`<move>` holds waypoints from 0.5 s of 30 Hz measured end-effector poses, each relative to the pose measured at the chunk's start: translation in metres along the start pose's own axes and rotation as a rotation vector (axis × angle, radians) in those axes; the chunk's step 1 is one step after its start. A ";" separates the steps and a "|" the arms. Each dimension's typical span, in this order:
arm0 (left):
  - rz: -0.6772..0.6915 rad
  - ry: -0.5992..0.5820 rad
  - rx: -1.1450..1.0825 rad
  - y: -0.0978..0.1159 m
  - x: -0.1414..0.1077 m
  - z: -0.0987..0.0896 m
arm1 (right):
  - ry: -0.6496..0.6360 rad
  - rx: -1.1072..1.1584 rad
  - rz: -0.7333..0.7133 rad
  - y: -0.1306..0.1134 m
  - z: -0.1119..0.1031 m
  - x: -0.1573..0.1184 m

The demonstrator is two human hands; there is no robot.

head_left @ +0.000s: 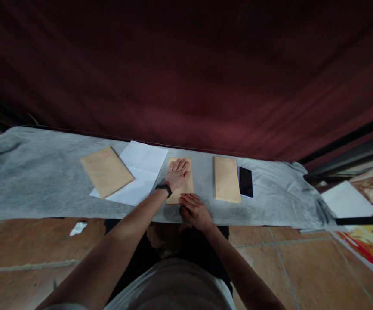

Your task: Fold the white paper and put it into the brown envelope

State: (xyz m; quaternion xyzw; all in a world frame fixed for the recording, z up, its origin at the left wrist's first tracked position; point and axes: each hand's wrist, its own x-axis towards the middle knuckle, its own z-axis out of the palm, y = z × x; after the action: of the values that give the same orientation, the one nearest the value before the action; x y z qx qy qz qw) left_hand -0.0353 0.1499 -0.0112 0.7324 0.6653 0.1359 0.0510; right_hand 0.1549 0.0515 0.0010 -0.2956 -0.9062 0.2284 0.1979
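A brown paper envelope (186, 183) lies upright in front of me on the grey cloth. My left hand (177, 173) rests flat on its upper part, fingers stretched out, with a dark band (164, 189) around the wrist. At the envelope's lower right corner is my right hand (197, 213). Its fingers lie on the near edge, and the thumb sits apart below them. To the left, another brown envelope (107, 172) lies at a slant over creased white paper (144, 159). A small stack of brown envelopes (226, 178) is on the right.
A dark-screened phone (246, 182) lies beside the stack. Grey cloth (44, 172) covers the long narrow surface, and a dark red drape (186, 86) hangs behind it. White scrap (78, 228) lies on the tiled floor (18, 245). A white sheet (347, 200) and colourful packaging (371, 245) are at far right.
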 end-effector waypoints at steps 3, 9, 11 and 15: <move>-0.012 -0.008 -0.006 0.003 0.011 -0.002 | -0.001 0.018 0.010 -0.001 0.000 0.000; 0.070 -0.008 0.007 0.003 0.010 -0.001 | -0.006 0.017 0.019 -0.001 0.000 0.001; 0.118 -0.011 0.014 0.001 0.004 0.000 | 0.000 0.011 0.015 -0.001 0.000 0.001; 0.187 -0.023 0.024 0.000 -0.012 0.001 | 0.017 0.001 -0.024 0.001 0.001 0.000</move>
State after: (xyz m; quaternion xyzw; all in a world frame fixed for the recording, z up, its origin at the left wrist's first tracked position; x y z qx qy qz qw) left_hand -0.0358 0.1382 -0.0139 0.7934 0.5948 0.1239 0.0369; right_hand 0.1548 0.0517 -0.0003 -0.2865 -0.9079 0.2239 0.2087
